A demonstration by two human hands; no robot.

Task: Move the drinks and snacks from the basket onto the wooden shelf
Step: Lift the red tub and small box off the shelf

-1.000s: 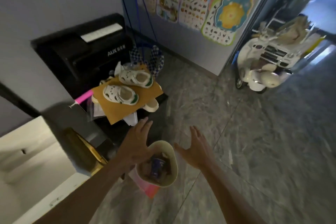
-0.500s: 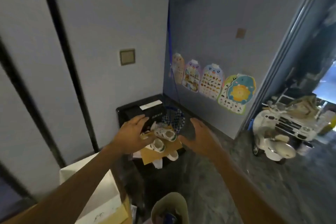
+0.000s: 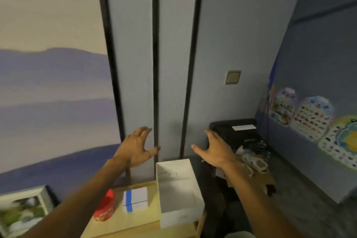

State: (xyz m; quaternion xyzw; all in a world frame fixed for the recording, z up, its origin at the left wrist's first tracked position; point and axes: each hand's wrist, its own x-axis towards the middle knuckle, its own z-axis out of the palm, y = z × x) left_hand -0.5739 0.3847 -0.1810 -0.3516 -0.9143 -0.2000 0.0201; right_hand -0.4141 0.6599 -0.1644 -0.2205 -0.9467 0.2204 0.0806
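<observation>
Evidently between pickups, with nothing carried. Left hand (image 3: 138,147) raised before the panelled wall, fingers spread, grip open and empty. Right hand (image 3: 216,150) level with it, well apart, likewise splayed, grip open on nothing. Neither touching any object.

Below the hands, at the bottom of the head view: wooden shelf (image 3: 119,222), its top bearing a red can (image 3: 105,207), a striped white box (image 3: 136,199) just beside that, and an open white box (image 3: 179,216) at the right end, apparently empty inside. Hard to say whether the can counts as a drink already moved; probably so, at a guess.

Basket (image 3: 238,235) barely showing: only a pale curved rim at the very bottom edge, right of the shelf and lower than its top. Contents hidden, so no telling how many drinks or snacks remain there, nor how far along the task stands.

Judged step: reaching back for the next item. Calls for looking down, lowering one open hand into the basket, closing on a single drink or snack, then lifting it clear of the rim. After that, setting it on bare wood in front of the can and striped box, without knocking the can.
</observation>
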